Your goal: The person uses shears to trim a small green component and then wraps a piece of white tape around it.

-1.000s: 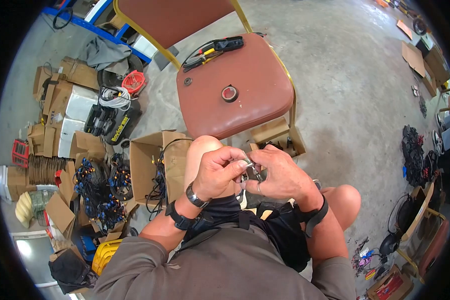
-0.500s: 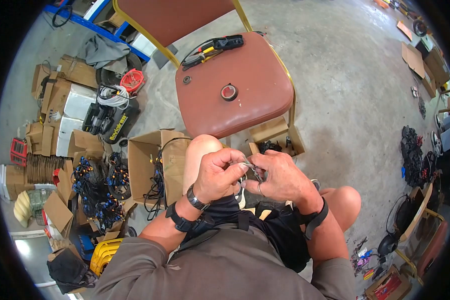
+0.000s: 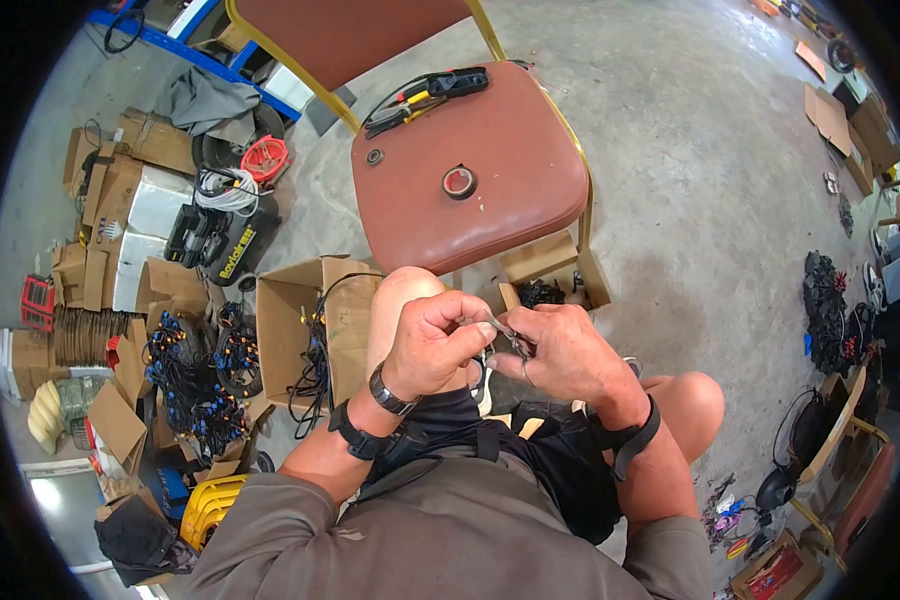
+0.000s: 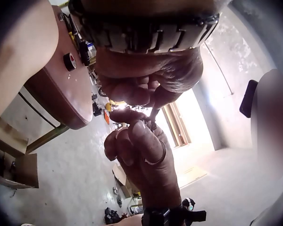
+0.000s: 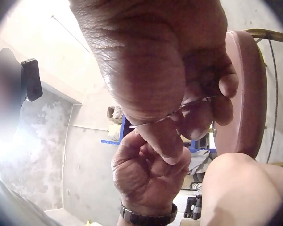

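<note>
In front of the knees in the head view, both hands meet at their fingertips. My right hand (image 3: 570, 350) holds small shiny metal scissors (image 3: 517, 343), a thin loop round its thumb (image 4: 148, 143). The slim metal end points at the left fingertips. My left hand (image 3: 435, 340) has its thumb and forefinger pinched together there; I cannot tell what small piece is between them. In the right wrist view the left hand (image 5: 148, 172) has curled fingers, and the right hand (image 5: 155, 70) covers most of the scissors.
Ahead stands a brown padded chair (image 3: 510, 225) carrying a tape roll (image 3: 459, 182), a small dark ring (image 3: 374, 157) and a black clamp-like tool (image 3: 457, 84). Open cardboard boxes (image 3: 285, 330) and dark cable bundles (image 3: 185, 390) lie left. A small box (image 3: 540, 262) stands under the chair's front.
The right thumb and the scissors have shifted slightly, and the scissors lie at a different angle. The left hand stays nearly in place, still pinching. Things on the chair have not moved.
</note>
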`<action>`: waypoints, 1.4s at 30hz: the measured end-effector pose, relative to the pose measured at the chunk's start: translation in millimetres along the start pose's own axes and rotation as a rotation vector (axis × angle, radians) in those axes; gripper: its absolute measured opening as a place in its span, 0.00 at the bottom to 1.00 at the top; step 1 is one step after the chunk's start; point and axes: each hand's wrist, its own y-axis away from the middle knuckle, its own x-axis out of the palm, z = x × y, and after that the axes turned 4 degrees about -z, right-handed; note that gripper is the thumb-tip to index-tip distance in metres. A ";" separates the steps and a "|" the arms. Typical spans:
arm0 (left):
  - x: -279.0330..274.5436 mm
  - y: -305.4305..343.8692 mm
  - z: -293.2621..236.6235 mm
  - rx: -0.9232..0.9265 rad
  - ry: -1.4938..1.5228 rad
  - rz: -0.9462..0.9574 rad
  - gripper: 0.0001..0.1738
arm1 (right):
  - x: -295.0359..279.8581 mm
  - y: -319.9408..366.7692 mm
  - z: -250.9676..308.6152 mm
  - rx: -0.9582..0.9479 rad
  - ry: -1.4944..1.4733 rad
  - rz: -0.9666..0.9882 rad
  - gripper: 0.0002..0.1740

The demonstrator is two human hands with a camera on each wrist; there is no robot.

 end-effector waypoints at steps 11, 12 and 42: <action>-9.7 -4.1 -6.3 -0.049 -0.081 0.076 0.05 | 3.3 1.7 -3.6 -0.009 0.048 -0.019 0.17; -11.1 -5.0 -6.9 -0.055 -0.076 0.093 0.05 | 3.3 1.9 -3.3 -0.016 0.059 -0.017 0.17; -12.1 -27.2 -31.4 0.016 -0.261 0.244 0.03 | -7.3 4.9 -1.8 -0.025 0.119 0.008 0.18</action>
